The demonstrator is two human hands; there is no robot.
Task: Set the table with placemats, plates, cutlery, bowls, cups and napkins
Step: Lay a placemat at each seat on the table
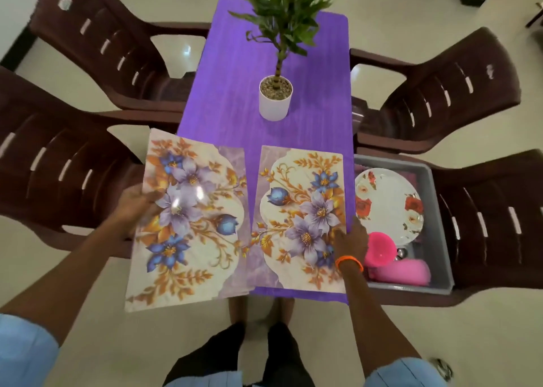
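The left hand grips the outer long edge of the left placemat, fingers closed on it with the thumb on top; the rest of the fingers are hidden under the sheet. That mat hangs well off the left side of the desk and juts past the near end, so it is carried, not yet laid. The right hand, with an orange band at the wrist, rests with fingers spread flat on the right placemat, pressing near its outer edge; it pins the mat, gripping nothing. This mat lies flat on the purple desk by the near end.

The mats look thin, light and glossy. The held one stays nearly flat from a one-sided grip, so it seems semi-stiff, probably laminated plastic, and likely to slide on the smooth top. An edge pinch suits lifting; a flat palm suits nudging.

Beyond the right hand a grey tub on a chair holds a flowered plate, probably fragile if ceramic, and pink cups. A potted plant stands mid-desk.

No brand, label or writing is readable anywhere.
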